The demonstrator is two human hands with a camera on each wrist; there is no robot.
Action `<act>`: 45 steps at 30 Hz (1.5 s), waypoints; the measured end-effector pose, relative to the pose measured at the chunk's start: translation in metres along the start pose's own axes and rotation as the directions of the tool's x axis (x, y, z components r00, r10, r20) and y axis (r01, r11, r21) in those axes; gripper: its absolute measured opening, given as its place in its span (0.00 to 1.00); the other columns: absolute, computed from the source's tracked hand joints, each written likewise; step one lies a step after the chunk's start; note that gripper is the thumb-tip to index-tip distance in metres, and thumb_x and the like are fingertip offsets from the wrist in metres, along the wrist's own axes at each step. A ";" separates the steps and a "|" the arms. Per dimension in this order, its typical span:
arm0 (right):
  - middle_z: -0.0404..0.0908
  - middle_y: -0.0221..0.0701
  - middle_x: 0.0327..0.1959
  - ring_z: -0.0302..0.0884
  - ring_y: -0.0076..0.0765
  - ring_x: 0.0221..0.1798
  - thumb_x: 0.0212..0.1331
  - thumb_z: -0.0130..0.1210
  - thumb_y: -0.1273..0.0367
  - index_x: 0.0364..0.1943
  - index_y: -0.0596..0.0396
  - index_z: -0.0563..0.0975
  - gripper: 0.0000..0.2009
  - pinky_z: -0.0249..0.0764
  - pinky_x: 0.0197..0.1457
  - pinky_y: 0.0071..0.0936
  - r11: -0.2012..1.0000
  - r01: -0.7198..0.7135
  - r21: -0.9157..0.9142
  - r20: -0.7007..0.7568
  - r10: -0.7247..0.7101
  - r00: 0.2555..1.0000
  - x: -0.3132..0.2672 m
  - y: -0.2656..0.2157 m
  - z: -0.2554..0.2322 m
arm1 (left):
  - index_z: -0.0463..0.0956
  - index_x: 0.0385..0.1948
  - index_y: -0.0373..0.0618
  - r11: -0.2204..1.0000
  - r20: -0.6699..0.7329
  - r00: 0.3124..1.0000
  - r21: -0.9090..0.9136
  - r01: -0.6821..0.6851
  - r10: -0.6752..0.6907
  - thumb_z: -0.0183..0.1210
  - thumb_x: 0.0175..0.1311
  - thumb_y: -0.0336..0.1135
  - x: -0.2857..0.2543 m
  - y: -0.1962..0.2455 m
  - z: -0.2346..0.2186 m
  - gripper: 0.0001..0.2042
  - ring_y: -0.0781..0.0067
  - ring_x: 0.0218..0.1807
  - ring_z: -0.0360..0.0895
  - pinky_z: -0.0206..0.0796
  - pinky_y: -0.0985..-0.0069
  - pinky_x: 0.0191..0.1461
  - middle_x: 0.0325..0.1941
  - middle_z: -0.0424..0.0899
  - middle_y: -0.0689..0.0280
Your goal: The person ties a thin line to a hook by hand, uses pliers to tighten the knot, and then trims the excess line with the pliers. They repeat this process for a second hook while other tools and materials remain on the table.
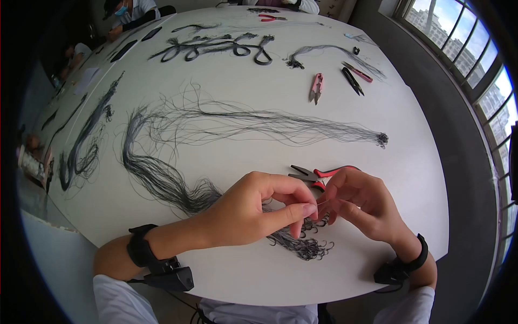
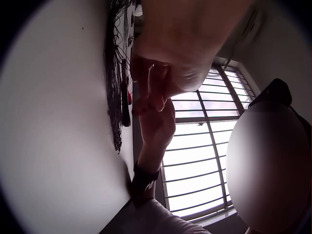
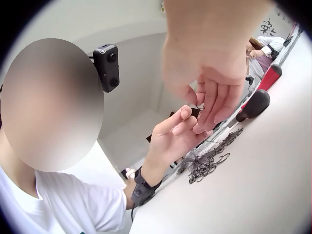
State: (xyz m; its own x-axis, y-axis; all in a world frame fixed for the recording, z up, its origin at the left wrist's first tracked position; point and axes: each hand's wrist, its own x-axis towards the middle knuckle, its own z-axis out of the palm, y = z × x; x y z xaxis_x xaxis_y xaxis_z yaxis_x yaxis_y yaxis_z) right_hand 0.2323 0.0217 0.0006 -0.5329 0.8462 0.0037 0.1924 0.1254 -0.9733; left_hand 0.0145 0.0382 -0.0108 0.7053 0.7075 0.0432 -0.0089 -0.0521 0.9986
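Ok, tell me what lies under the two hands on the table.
Under the left hand and right hand lies the looped end of a dark thread bundle; red-handled pliers are partly covered behind them.

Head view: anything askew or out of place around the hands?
Nothing looks damaged. The loose bundle of thin dark grey threads is frayed and splayed across the white round table, strands straying. Red-handled pliers lie just behind both hands.

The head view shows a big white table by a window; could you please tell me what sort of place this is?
Probably a handcraft workshop or small assembly room. The shared white table is strewn with bundles of thin dark cords, red-handled pliers lie by the hands, pink thread snips lie farther off, and another person is seated at the far edge.
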 end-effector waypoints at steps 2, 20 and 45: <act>0.79 0.36 0.32 0.80 0.28 0.34 0.58 0.43 0.77 0.36 0.60 0.67 0.03 0.74 0.33 0.21 0.983 -0.096 0.159 -0.001 0.097 0.995 -0.001 -0.004 0.000 | 0.76 0.32 0.35 0.985 0.013 0.997 -0.150 0.081 -0.080 0.52 0.62 0.29 0.000 0.001 0.001 0.06 0.83 0.23 0.69 0.65 0.83 0.32 0.29 0.78 0.65; 0.80 0.40 0.35 0.81 0.32 0.35 0.67 0.40 0.68 0.42 0.64 0.71 0.12 0.77 0.33 0.23 0.904 -0.340 0.258 0.173 0.303 0.937 0.005 -0.018 0.003 | 0.72 0.35 0.35 0.887 0.030 0.987 -0.433 0.158 -0.161 0.47 0.67 0.35 -0.002 0.006 -0.003 0.11 0.88 0.14 0.59 0.52 0.85 0.20 0.13 0.66 0.74; 0.78 0.36 0.28 0.73 0.40 0.31 0.57 0.51 0.75 0.30 0.62 0.76 0.04 0.69 0.35 0.30 0.938 0.286 -0.194 0.359 -0.204 0.911 0.019 -0.026 0.052 | 0.62 0.41 0.44 0.786 -0.303 0.910 -0.471 -0.402 0.283 0.28 0.71 0.49 0.004 0.035 -0.030 0.19 0.74 0.25 0.69 0.65 0.76 0.35 0.30 0.72 0.61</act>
State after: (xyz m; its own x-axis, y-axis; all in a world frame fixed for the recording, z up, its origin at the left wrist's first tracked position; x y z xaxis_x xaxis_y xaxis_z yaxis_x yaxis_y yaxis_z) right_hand 0.1748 0.0074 0.0145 -0.8205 0.5591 0.1192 0.1875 0.4602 -0.8678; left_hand -0.0038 0.0604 0.0254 0.4241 0.8428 0.3314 -0.6238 0.0066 0.7816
